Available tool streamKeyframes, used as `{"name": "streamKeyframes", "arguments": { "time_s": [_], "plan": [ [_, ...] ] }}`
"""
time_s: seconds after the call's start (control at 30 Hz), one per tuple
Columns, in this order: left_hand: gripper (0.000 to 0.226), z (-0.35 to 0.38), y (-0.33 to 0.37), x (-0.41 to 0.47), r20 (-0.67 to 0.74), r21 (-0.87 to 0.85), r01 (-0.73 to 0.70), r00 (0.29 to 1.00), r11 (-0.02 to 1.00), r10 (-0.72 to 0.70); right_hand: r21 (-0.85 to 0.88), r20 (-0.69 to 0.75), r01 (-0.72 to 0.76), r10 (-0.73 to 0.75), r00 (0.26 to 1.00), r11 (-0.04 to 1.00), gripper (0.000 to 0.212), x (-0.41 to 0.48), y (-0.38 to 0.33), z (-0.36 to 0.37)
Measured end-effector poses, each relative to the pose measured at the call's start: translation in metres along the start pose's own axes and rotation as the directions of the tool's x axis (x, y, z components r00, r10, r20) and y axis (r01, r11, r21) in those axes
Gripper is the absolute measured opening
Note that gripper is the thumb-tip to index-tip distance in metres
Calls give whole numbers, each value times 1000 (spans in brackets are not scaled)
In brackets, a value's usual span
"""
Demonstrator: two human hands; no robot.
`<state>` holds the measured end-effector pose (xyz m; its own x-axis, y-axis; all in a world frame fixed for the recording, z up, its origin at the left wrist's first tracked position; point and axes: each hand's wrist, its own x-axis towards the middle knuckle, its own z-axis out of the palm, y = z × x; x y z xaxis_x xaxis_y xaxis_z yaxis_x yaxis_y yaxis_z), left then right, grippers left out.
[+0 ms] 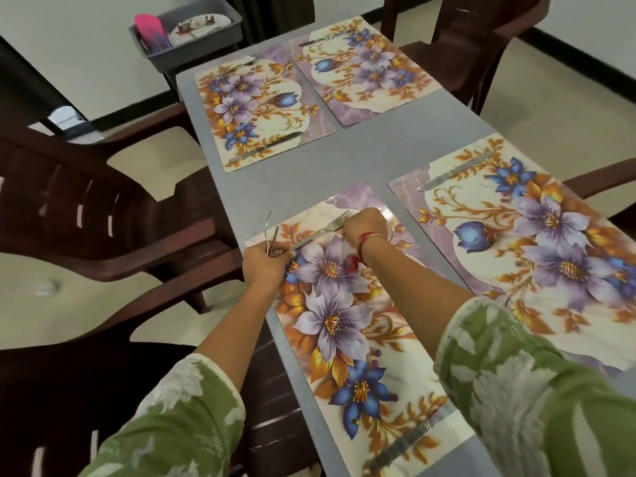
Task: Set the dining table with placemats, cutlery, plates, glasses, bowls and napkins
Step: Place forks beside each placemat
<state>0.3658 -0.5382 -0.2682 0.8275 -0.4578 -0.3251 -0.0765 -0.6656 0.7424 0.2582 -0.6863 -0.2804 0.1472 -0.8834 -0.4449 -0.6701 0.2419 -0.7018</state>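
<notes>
Near placemat (395, 339) on grey table (344, 166), chairs (103, 208) beside.

Placemats (261, 108) (364, 70) (347, 325) (523, 242): 4. Knives (265, 146) (454, 172) (406, 445) on mats: 3. Fork (323, 229), clearly seen: 1. Far-mat utensils (237, 65) (323, 37), type unclear: 2. Held bundle (270, 232): count unclear. Grey tub (192, 46): 1.

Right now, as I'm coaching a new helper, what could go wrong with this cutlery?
1. The left hand holds spare cutlery at the table edge; a loose grip might drop a piece onto the floor.
2. The right hand holds the fork slanted across the placemat, so it may land crooked.
</notes>
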Motion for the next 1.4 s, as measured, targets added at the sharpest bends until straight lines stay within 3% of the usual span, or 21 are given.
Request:
{"name": "streamKeyframes", "arguments": {
  "time_s": [0.3, 0.43, 0.53, 0.6, 0.67, 0.73, 0.77, 1.0, 1.1, 1.27, 1.4],
  "plan": [
    [15, -3, 1, 3, -23, 2, 40, 999, 999, -40, -73, -25, 43, -45, 999, 996, 25, 3, 5, 3],
    [9, -9, 11, -12, -63, -106, 23, 998, 994, -30, 182, -95, 174, -159, 983, 968, 16, -22, 6, -11],
    [29, -17, 21, -42, 18, -348, 52, 999, 936, -49, 382, -168, 258, -208, 964, 887, 8, -68, 18, -22],
    [32, -23, 28, -74, 126, -513, 151, 987, 845, -100, 448, -88, 218, -200, 976, 867, 7, -108, 27, -23],
    [17, -29, 34, -110, 215, -611, 230, 969, 758, -121, 549, 147, 72, -181, 972, 833, 13, -157, 32, -25],
    [16, -36, 36, -142, 232, -675, 232, 968, 701, -98, 621, 383, -72, -222, 897, 780, 16, -203, 31, -30],
    [18, -37, 35, -153, 209, -694, 204, 975, 690, -79, 626, 422, -77, -253, 871, 776, 12, -216, 32, -29],
    [21, -59, 42, -213, 214, -821, 195, 977, 537, -27, 592, 331, 90, -343, 879, 801, 5, -267, 47, -63],
    [18, -57, 49, -236, 252, -867, 230, 968, 442, -8, 567, 285, 176, -392, 875, 805, 18, -284, 62, -80],
    [23, -30, 48, -281, 292, -873, 252, 956, 419, 34, 386, 127, 378, -455, 882, 841, 16, -289, 105, -126],
    [15, 11, 53, -339, 204, -881, 176, 979, 440, 17, 489, 167, 267, -390, 905, 830, 22, -290, 167, -182]
  ]
}}
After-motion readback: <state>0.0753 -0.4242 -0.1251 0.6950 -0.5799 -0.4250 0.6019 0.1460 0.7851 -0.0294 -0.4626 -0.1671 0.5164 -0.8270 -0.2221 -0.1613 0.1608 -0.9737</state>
